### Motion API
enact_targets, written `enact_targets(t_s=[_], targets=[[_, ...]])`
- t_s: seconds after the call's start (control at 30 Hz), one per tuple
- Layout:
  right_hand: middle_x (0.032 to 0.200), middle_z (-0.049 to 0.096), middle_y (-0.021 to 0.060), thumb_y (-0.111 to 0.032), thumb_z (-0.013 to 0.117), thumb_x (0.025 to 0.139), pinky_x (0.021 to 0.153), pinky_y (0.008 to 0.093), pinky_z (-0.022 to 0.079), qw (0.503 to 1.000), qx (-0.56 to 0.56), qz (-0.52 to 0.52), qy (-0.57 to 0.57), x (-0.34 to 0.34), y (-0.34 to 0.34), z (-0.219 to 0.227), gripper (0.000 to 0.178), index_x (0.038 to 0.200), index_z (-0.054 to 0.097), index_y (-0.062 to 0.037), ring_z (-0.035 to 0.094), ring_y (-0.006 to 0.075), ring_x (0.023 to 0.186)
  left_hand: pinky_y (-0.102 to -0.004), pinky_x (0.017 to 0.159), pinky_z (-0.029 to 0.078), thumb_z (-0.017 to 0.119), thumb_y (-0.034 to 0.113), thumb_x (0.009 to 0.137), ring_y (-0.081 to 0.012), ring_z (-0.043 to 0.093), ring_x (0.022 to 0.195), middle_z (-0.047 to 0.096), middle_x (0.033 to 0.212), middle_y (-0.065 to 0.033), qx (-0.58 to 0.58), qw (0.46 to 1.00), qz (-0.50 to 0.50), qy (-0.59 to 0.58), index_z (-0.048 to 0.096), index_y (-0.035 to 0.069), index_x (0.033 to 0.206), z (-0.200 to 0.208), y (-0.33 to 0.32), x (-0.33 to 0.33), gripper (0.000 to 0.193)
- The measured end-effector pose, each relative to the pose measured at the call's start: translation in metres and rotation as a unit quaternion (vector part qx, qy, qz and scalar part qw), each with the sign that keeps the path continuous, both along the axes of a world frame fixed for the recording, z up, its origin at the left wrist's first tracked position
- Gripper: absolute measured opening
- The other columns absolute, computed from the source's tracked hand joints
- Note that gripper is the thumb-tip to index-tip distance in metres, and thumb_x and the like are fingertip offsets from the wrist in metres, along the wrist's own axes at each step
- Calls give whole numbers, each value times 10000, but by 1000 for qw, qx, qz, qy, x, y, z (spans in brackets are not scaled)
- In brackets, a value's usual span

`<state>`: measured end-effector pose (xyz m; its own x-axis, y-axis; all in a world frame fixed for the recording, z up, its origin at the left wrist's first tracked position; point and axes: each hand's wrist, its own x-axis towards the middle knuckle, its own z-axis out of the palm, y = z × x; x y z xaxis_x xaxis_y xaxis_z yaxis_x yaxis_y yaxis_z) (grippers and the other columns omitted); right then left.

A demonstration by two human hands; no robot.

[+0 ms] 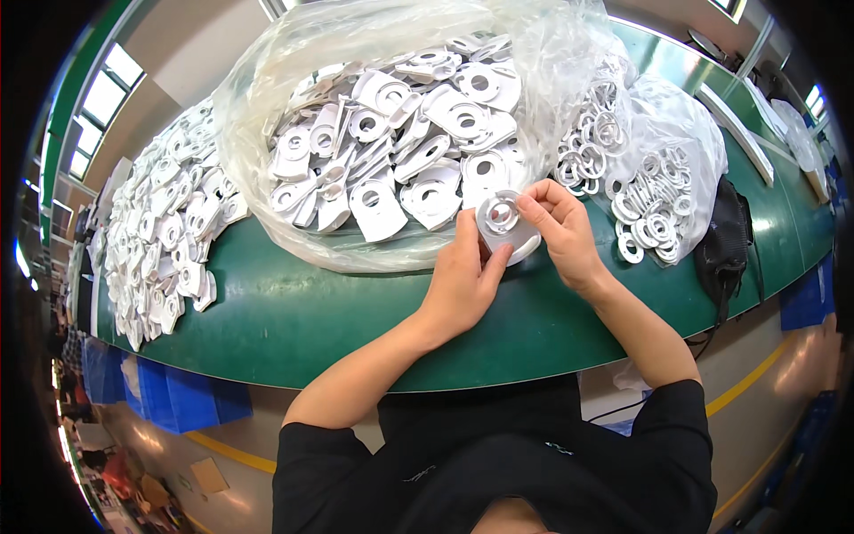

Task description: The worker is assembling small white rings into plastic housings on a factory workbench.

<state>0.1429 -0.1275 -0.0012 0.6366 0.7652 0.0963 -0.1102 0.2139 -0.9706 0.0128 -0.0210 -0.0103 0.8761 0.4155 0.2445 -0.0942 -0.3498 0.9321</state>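
A white plastic part (492, 237), flat with a rounded end, is pinched between the thumb and fingers of my left hand (458, 287) above the table's near half. Over its round opening sits a white ring (500, 214). My right hand (569, 233) is closed, its thumb and fingertips at the ring's right edge; whether the ring is seated in the part, I cannot tell. Right behind my hands, a big clear plastic bag (334, 254) holds many similar white parts (378, 209). Loose white rings (654, 227) lie in and around another clear bag (707, 147) to the right.
A large heap of white parts (169, 236) covers the left of the green table (338, 329). On the right are a black bag (722, 236) with a cord and a long white strip (738, 133). Blue bins (182, 396) stand below the table's left edge.
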Motion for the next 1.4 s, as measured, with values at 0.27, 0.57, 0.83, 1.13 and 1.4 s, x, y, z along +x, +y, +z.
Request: enact_targets(t_s=[0.27,0.57,0.83,1.13,1.4], targets=[[773,617,-15,-166,745,805,623,143,397,975,-139,-30,-171,-3,-4,4,218,854,567,-49,520,-1,686,-336,630,472,566,55,889,-243,614,714,598,855,-159,77,993,-46,73,388,-6,1097,8,3,-3,281],[741,636,25,-95,637,880,614,193,447,970,-142,40,-191,13,-6,13,124,870,616,27,565,62,673,-383,745,457,569,124,853,-317,596,805,604,890,-197,13,987,-142,77,421,7,1206,27,38,-9,400],[718,642,52,-171,503,960,617,225,452,940,-183,34,-287,10,-11,7,293,841,652,52,584,86,667,-283,658,483,628,223,835,-142,557,803,601,959,-72,11,981,-58,184,495,19,1213,70,130,-39,450],[687,638,35,-128,587,905,588,215,428,922,-175,2,-346,12,-6,12,180,851,658,29,557,75,627,-461,995,409,728,267,817,-344,455,1226,332,1401,-245,11,848,495,-188,30,-58,1420,127,339,-133,978],[688,637,44,-123,609,888,573,226,414,909,-181,-30,-374,18,-11,7,164,843,646,30,535,74,620,-371,525,410,599,334,895,-258,538,541,599,601,-124,348,873,289,184,615,24,838,74,166,-63,316]])
